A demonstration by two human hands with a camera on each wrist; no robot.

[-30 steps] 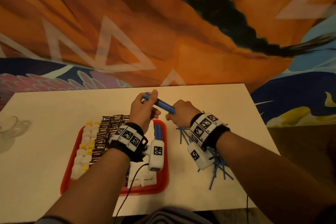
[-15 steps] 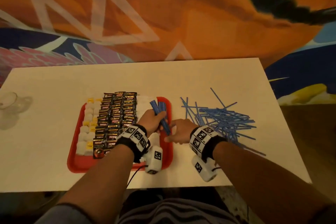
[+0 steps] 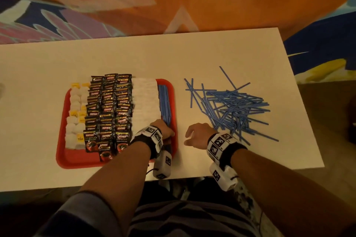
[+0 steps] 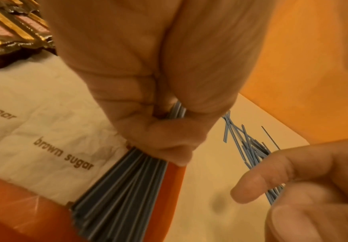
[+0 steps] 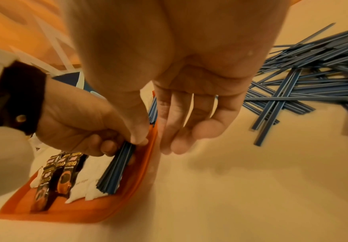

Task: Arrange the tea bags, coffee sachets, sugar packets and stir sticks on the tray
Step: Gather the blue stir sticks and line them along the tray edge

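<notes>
A flat red plastic tray (image 3: 76, 157) lies on the white tabletop (image 3: 134, 56). On it, from left to right, there are two columns of white tea bags with yellow tags (image 3: 75, 113), three columns of dark brown coffee sachets (image 3: 108, 109), one column of white paper sugar packets (image 3: 146, 100) printed "brown sugar", and one bundle of thin blue plastic stir sticks (image 3: 164, 100) along the right rim. The single pieces in each column overlap, so an exact count is not possible.

The left hand (image 3: 163, 128) is at the near end of this bundle. Its fingers (image 4: 158, 131) and thumb are curled around the sticks and grip them, and the sticks lie against the tray floor beside the sugar packets.

The right hand (image 3: 198, 134) is over the tabletop just to the right of the tray, between the tray and a loose pile of blue stir sticks (image 3: 233, 106). Its fingers (image 5: 177, 117) are relaxed and a little bent, and they hold nothing. The pile has many tens of sticks that cross each other; it is well apart from the tray.
</notes>
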